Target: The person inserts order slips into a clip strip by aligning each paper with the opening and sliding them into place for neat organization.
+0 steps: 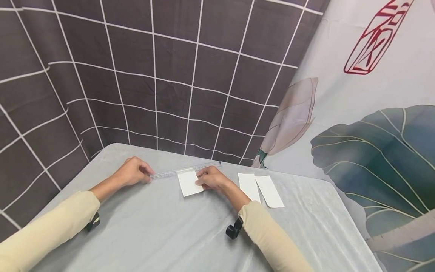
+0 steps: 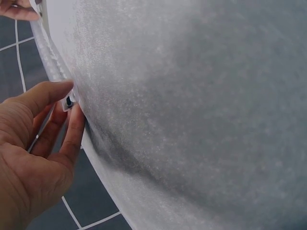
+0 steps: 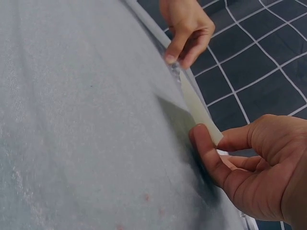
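Note:
A clear plastic ruler (image 1: pixel 166 175) extends across the back of the table, its far end reaching past my right hand. My left hand (image 1: pixel 133 172) pinches the ruler's left end between thumb and fingers; the left wrist view shows the hole in that end of the ruler (image 2: pixel 53 67) at the fingertips. With thumb and fingers, my right hand (image 1: pixel 213 177) grips a white paper piece (image 1: pixel 188 184) by its right side. The paper's upper edge meets the ruler. In the right wrist view the paper (image 3: pixel 195 105) is seen nearly edge-on, tilted, with its shadow on the cloth.
Two more white paper pieces (image 1: pixel 248 185) lie side by side to the right, one partly behind my right forearm. Pale grey cloth (image 1: pixel 163 234) covers the table. A dark gridded curtain (image 1: pixel 173 94) hangs behind it, and a leaf-printed one (image 1: pixel 374 151) at the right.

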Demonstrator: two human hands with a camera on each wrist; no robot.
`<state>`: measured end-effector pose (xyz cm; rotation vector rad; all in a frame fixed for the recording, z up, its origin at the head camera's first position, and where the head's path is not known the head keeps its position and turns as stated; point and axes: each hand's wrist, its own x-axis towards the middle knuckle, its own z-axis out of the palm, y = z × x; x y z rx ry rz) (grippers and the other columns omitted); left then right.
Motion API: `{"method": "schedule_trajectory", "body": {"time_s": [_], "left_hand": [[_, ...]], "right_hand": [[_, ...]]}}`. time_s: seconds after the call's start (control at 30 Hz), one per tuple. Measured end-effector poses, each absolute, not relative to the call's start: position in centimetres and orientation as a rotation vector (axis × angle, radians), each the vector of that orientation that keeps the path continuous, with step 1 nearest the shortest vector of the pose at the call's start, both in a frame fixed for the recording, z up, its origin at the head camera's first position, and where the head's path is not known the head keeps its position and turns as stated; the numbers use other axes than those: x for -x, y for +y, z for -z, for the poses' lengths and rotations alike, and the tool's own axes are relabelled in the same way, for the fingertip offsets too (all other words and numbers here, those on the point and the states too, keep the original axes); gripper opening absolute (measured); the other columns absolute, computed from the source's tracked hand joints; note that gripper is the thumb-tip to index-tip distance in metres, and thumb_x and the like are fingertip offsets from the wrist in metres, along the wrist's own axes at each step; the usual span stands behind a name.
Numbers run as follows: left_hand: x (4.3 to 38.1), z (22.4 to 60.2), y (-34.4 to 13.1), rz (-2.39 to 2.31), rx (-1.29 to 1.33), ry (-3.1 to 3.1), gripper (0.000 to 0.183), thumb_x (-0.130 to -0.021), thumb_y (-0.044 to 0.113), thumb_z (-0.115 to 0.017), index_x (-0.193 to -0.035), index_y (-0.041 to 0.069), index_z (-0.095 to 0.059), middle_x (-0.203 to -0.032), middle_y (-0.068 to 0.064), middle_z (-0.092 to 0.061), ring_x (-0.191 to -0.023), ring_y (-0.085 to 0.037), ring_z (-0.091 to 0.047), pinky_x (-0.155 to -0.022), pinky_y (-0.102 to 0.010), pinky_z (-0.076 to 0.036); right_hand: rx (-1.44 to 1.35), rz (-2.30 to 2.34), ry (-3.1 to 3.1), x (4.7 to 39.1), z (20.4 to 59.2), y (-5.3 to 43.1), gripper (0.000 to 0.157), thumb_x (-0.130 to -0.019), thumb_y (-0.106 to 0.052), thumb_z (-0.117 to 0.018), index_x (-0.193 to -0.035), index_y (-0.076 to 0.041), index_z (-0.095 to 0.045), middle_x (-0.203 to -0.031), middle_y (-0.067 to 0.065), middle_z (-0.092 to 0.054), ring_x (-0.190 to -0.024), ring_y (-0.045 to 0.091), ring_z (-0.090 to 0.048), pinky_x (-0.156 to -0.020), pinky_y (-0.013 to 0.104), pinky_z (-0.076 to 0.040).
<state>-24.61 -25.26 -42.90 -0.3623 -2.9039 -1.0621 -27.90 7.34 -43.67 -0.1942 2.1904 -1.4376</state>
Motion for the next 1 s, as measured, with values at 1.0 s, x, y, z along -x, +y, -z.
{"method": "schedule_trajectory", "body": {"time_s": [1.0], "left_hand": [[24.5,42.7,-25.1,1.04,0.354,-2.913,0.021,-0.071,0.008,-0.089,-0.091,0.01,-0.084,-0.078,0.0,-0.077,-0.075,-0.012,-0.062,-0.069,-0.027,-0.048]], "right_hand": [[0.226,1.479,2.134,26.7,43.4,4.2,0.046,-0.084,0.006,-0.071,-0.129,0.011,-0.062,-0.116,0.02,-0.069,-0.086,0.021,-0.072,-0.081,0.033,-0.063]]}}
